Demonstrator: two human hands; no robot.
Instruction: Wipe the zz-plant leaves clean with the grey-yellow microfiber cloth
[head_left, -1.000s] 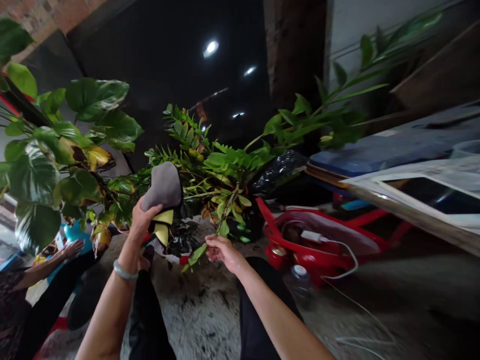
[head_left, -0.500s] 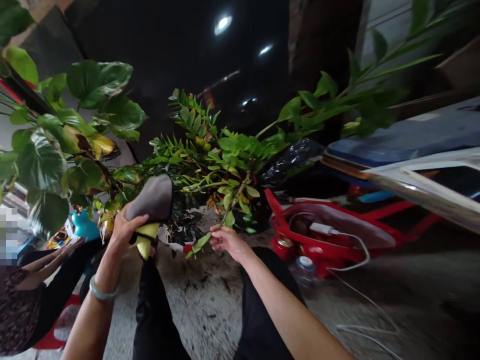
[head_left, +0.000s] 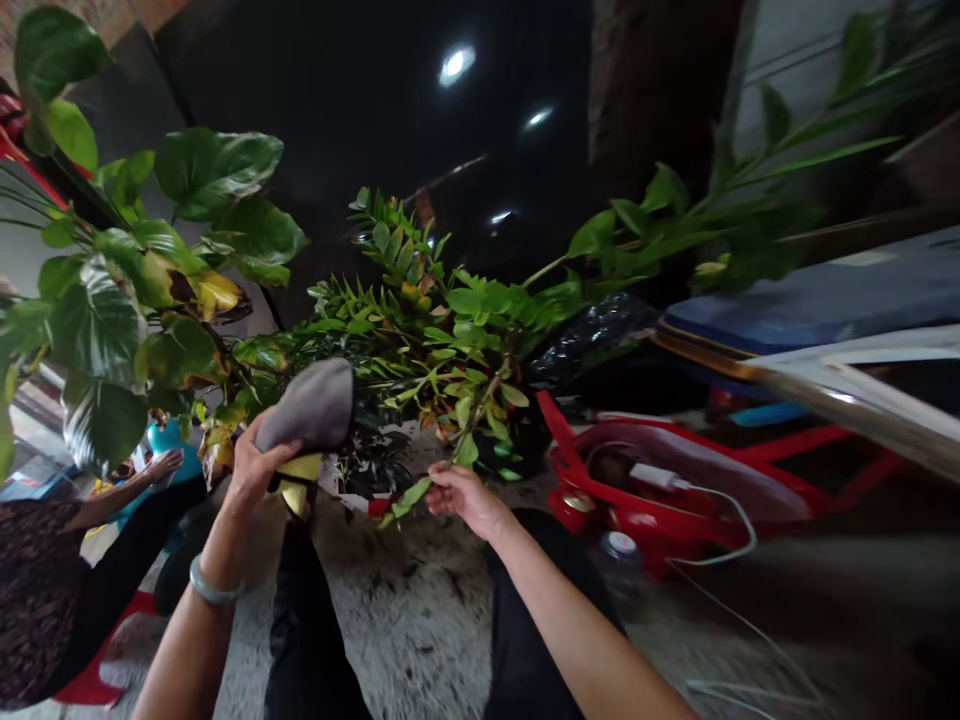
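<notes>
On the left, my left hand (head_left: 253, 466) is wrapped round a folded grey and yellow cloth (head_left: 311, 405), its thumb lying across the lower part. My right hand (head_left: 461, 496), right of centre, pinches a leafy green stem (head_left: 485, 405) between thumb and fingers. The stem's tip, with a few leaves (head_left: 407, 503), sticks out to the left of my fingers. Behind both hands, the stem runs up into a bushy green plant (head_left: 487, 305). A pale green bangle circles my left wrist.
At the left are a large-leaved plant (head_left: 101, 320) and a seated person's arm (head_left: 120, 500). To the right, a red basket-like holder (head_left: 675, 520) holds a white plug with a cable. A blue-topped table (head_left: 825, 285) and a bottle (head_left: 621, 548) are near it.
The whole view has shifted slightly, moving things right and down in the picture. Both hands keep their holds. The other person's hands at the left have changed position.
</notes>
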